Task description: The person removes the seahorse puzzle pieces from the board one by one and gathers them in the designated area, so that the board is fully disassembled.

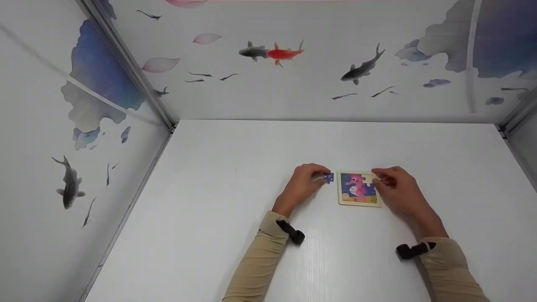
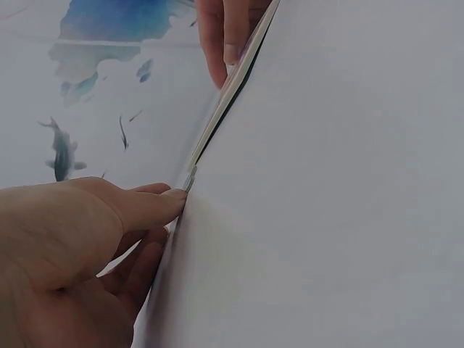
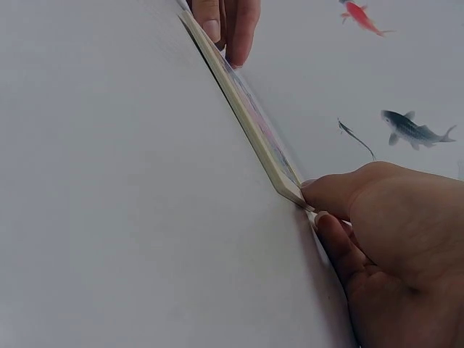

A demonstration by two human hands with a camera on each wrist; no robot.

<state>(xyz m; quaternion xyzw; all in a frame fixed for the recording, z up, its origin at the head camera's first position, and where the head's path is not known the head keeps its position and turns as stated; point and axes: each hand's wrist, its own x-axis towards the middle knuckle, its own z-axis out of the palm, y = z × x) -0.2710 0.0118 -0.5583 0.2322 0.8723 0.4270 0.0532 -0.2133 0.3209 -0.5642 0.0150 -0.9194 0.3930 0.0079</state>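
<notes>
My left hand pinches a small blue-purple jigsaw piece between thumb and fingertips, just left of the puzzle board. In the left wrist view the piece appears edge-on at the fingertips. The square wooden puzzle board lies flat with a cream rim and a pink seahorse picture on blue. At its upper right, a bare cream patch shows between the fitted pieces. My right hand holds the board's right edge near the upper corner. In the right wrist view its thumb lies on the rim, fingers beside the edge.
The white table spreads around the board. A white back wall and a left wall carry printed fish and blue shapes. Black wrist cameras sit on both tan sleeves.
</notes>
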